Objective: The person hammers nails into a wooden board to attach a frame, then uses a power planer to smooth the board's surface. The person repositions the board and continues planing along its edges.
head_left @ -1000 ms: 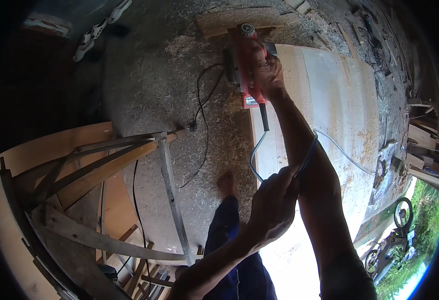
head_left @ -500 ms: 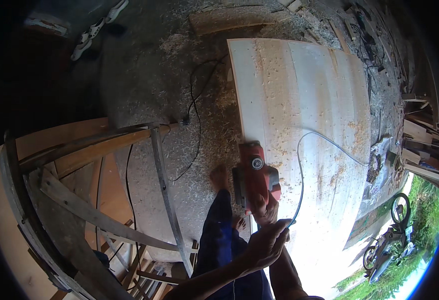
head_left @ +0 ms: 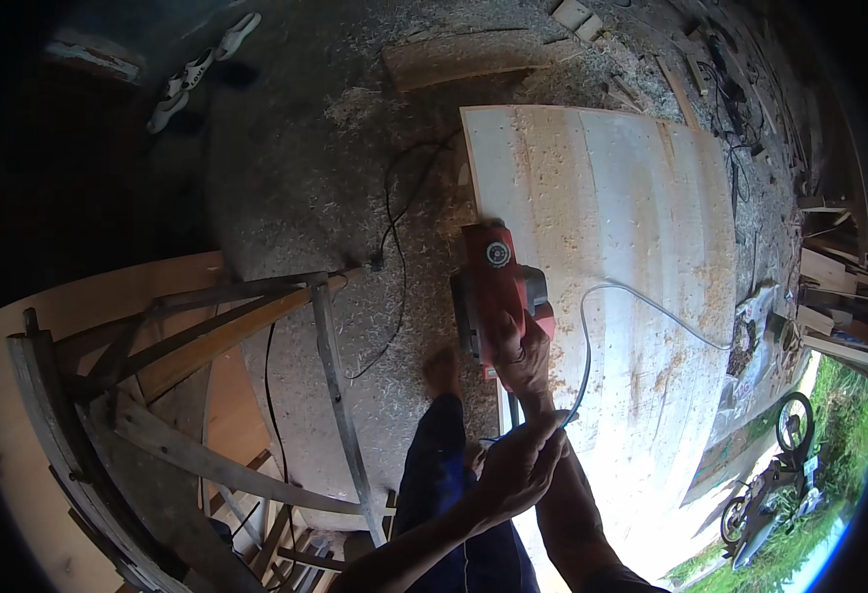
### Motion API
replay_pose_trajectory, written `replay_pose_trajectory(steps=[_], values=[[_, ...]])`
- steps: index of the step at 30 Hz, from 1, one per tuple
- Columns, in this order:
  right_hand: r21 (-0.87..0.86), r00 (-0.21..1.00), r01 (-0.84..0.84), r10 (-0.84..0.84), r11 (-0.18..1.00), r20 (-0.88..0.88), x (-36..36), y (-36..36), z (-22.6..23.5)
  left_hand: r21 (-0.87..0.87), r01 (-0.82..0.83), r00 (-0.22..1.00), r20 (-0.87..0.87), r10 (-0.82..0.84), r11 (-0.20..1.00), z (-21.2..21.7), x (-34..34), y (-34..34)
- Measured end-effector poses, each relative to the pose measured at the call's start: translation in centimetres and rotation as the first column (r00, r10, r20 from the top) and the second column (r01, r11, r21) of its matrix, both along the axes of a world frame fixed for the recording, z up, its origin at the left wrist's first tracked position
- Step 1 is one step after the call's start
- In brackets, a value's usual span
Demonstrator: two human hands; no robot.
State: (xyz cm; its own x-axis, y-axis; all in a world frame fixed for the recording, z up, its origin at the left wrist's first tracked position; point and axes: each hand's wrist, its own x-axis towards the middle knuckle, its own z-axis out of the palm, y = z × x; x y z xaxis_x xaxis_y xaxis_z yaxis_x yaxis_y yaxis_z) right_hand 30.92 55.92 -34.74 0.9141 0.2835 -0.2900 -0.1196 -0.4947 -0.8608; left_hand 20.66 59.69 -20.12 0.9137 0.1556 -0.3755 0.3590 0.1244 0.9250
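Note:
A red and black electric hand planer [head_left: 493,287] rests along the left edge of a wide pale wooden panel [head_left: 641,227]. My right hand [head_left: 523,358] is closed round the planer's rear handle, its arm stretched forward. Nearer to me, my left hand [head_left: 525,463] pinches the light-coloured power cord [head_left: 586,341] beside my right forearm. From there the cord loops over the panel towards its right edge. Wood shavings are scattered across the panel's boards. The planer's sole is hidden from above.
A wooden frame [head_left: 330,366] stands to my left. My bare foot [head_left: 442,371] is beside the panel. A black cable [head_left: 394,222] crosses the shaving-strewn floor. A plank [head_left: 463,59] lies beyond the panel; scrap wood [head_left: 829,272] and a motorcycle [head_left: 775,484] are at right.
My right hand has pushed the planer farther forward along the panel's left edge. My left hand still pinches the cord, and the view has shifted slightly.

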Motion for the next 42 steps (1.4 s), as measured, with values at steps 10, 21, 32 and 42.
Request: replay_pose_trajectory(steps=[10,21,32,42], values=[[0.005,0.99,-0.109,0.108,0.994,0.086,13.5,8.5,-0.9,-0.011,0.003,0.999,-0.036,-0.003,1.0,0.9,6.9,7.3],[0.091,0.989,-0.127,0.119,0.988,0.084,19.5,13.0,-1.2,-0.018,0.02,0.997,-0.074,-0.021,1.0,-0.1,9.8,9.8],[0.094,0.982,-0.148,0.135,0.985,0.136,23.4,15.5,-1.1,0.009,-0.026,0.997,-0.069,0.026,1.0,-1.0,14.7,12.2],[0.177,0.997,0.041,-0.028,0.983,-0.074,23.9,13.8,3.6,0.052,0.11,0.993,-0.057,-0.108,0.993,0.1,20.7,16.5]])
